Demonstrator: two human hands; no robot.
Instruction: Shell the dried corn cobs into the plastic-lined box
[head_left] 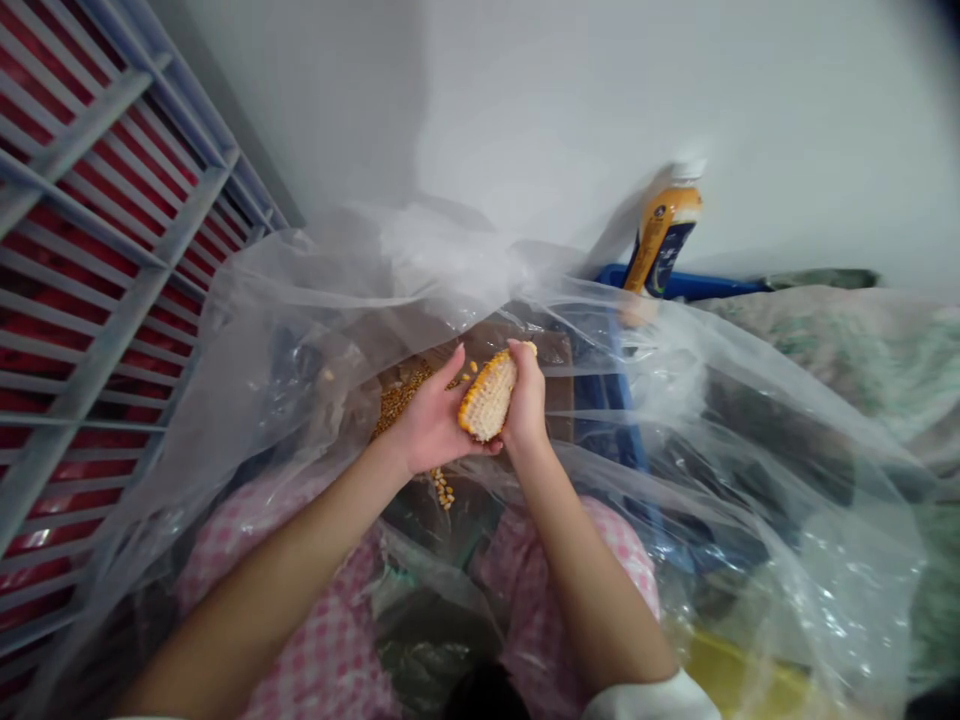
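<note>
An ear of corn (489, 397), partly stripped, is tilted over the middle of the plastic sheet. Yellow kernels line its edges and a pale bare patch faces me. My right hand (528, 395) is closed around its right side. Close against the lower left of the ear, my left hand (439, 424) is open, thumb raised apart and fingers reaching under the cob. Whether those fingers bear its weight is hard to see. Loose corn kernels (401, 398) lie in a pile behind my left hand, with several more just below it.
Clear plastic sheeting (247, 310) spreads around my hands and over my knees. A slatted plastic crate (180, 225) with red contents rises at left. Behind right, an orange-and-blue bottle (664, 232) leans near the wall by a blue bin (712, 288). Patterned fabric (862, 350) lies at far right.
</note>
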